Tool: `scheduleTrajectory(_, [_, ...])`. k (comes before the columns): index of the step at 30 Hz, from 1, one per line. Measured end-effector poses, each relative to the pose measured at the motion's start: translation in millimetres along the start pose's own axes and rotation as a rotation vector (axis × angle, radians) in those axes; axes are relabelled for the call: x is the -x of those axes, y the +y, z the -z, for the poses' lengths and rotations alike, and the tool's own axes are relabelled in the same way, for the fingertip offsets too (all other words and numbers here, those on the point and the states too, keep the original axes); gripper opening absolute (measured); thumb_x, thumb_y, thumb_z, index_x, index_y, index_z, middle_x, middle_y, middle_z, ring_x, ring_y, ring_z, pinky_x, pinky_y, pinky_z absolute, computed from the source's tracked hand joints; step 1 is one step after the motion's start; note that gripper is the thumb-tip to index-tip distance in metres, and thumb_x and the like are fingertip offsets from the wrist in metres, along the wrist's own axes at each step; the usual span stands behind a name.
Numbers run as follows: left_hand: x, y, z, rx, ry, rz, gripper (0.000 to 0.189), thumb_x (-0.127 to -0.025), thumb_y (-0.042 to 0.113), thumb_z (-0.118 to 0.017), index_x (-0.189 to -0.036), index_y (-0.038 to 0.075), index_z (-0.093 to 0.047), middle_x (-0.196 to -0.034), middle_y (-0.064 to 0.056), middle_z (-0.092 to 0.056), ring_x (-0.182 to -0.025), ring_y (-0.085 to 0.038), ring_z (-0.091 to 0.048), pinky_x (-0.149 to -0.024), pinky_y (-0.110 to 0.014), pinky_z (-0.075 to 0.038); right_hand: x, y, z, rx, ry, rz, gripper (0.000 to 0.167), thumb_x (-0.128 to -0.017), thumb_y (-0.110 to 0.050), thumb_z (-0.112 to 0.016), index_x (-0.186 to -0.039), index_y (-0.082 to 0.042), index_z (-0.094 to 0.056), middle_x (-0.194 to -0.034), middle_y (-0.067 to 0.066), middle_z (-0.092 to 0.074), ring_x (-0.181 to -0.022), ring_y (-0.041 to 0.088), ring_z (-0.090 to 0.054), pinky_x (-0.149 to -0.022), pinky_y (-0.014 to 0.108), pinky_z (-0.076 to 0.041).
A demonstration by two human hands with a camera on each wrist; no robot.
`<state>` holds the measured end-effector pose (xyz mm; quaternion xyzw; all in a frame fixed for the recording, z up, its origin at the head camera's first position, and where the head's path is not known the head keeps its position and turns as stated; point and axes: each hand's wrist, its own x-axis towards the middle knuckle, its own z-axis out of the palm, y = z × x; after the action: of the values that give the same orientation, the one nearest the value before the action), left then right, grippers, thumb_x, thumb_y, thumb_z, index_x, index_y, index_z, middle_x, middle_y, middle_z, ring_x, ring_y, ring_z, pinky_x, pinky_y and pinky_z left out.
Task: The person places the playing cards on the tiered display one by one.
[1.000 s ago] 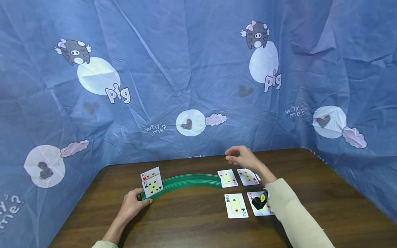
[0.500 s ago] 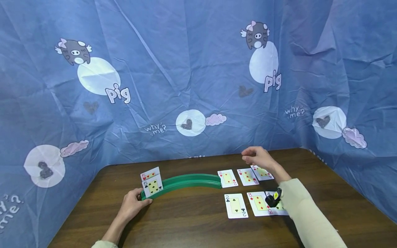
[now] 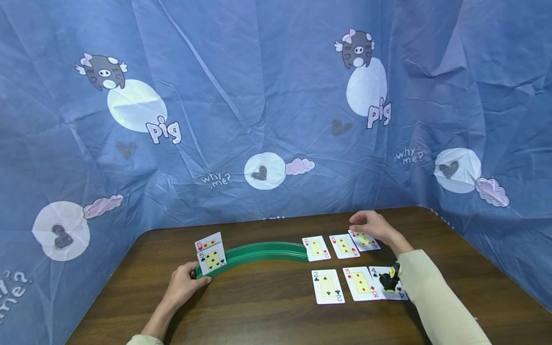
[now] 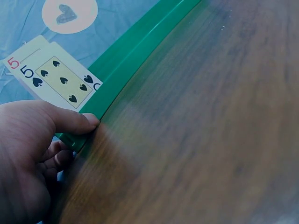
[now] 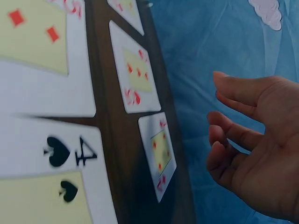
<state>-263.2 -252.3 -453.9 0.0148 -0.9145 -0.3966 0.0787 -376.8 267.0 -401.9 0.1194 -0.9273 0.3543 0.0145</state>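
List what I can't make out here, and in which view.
- Red five, left wrist view: mostly hidden behind the five of spades.
- Left hand, head view: finger ends hidden behind the green rack.
- Four of spades, right wrist view: cut off by left and bottom edges; head view: middle covered by a black device.
- Red four, head view: upper edge partly covered by the right hand.

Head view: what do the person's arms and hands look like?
The right sleeve is pale cream; the left sleeve, only its edge in view, matches. The left hand and right hand wear no gloves. At the right wrist is a small black device with a yellow mark.
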Motion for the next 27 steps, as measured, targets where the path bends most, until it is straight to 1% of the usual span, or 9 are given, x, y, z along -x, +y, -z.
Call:
scheduleTrajectory(7, [-0.3, -0.9, 0.6, -0.014, 0.0, 0.005, 0.043, -0.078, 0.011, -0.081, -0.114, -0.007, -0.068, -0.107, -0.02, -0.07, -0.09, -0.021, -0.061, -0.076, -0.03, -0.045, 3.2, 11.8, -1.6, 0.028, -0.05, -0.043, 0.038, -0.088, -0.018, -0.073, -0.119, 0.004, -0.065, -0.123, 0.025, -0.064, -0.117, 0.039, -0.057, -0.1, 0.054, -0.044])
scheduleTrajectory(11, [-1.2, -0.6, 0.8, -0.018, -0.009, 0.015, 0.043, -0.078, 0.012, -0.081, -0.114, -0.007, -0.067, -0.108, -0.021, -0.07, -0.092, -0.022, -0.061, -0.076, -0.031, -0.046, 5.8, 17.9, -0.5, 0.033, -0.078, -0.062, 0.039, -0.086, -0.016, -0.074, -0.118, 0.004, -0.064, -0.124, 0.027, -0.063, -0.118, 0.041, -0.055, -0.1, 0.056, -0.042])
scheduleTrajectory(16, [-1.5, -0.1, 0.8, -0.009, -0.014, 0.024, 0.043, -0.078, 0.011, -0.08, -0.115, -0.008, -0.067, -0.108, -0.021, -0.07, -0.092, -0.021, -0.061, -0.076, -0.03, -0.046, 6.5, 27.2, 0.9, 0.071, -0.087, -0.042, 0.041, -0.079, -0.014, -0.08, -0.113, 0.004, -0.067, -0.127, 0.029, -0.06, -0.122, 0.044, -0.052, -0.104, 0.058, -0.039])
scheduleTrajectory(21, [-1.0, 1.1, 1.3, -0.009, -0.01, 0.019, 0.043, -0.078, 0.01, -0.08, -0.114, -0.009, -0.067, -0.107, -0.022, -0.069, -0.091, -0.021, -0.062, -0.075, -0.03, -0.046, 6.9, 33.8, 1.4, 0.132, -0.121, -0.044, 0.042, -0.076, -0.022, -0.084, -0.109, 0.0, -0.07, -0.133, 0.031, -0.056, -0.125, 0.047, -0.048, -0.106, 0.062, -0.034])
scheduleTrajectory(23, [-1.0, 1.5, 1.4, -0.009, -0.01, 0.019, 0.044, -0.078, 0.01, -0.08, -0.115, -0.009, -0.067, -0.108, -0.022, -0.069, -0.092, -0.021, -0.062, -0.075, -0.03, -0.046, 7.6, 35.0, 1.5, 0.145, -0.136, -0.061, 0.043, -0.075, -0.025, -0.085, -0.108, -0.002, -0.07, -0.137, 0.032, -0.052, -0.127, 0.048, -0.045, -0.107, 0.065, -0.031])
scheduleTrajectory(27, [-0.6, 2.0, 1.5, -0.009, -0.013, 0.025, 0.044, -0.078, 0.01, -0.08, -0.116, -0.009, -0.066, -0.108, -0.022, -0.069, -0.092, -0.022, -0.062, -0.075, -0.03, -0.046, 8.0, 35.6, 1.6, 0.155, -0.145, -0.062, 0.044, -0.074, -0.027, -0.086, -0.107, -0.003, -0.068, -0.14, 0.033, -0.048, -0.13, 0.051, -0.04, -0.11, 0.065, -0.029])
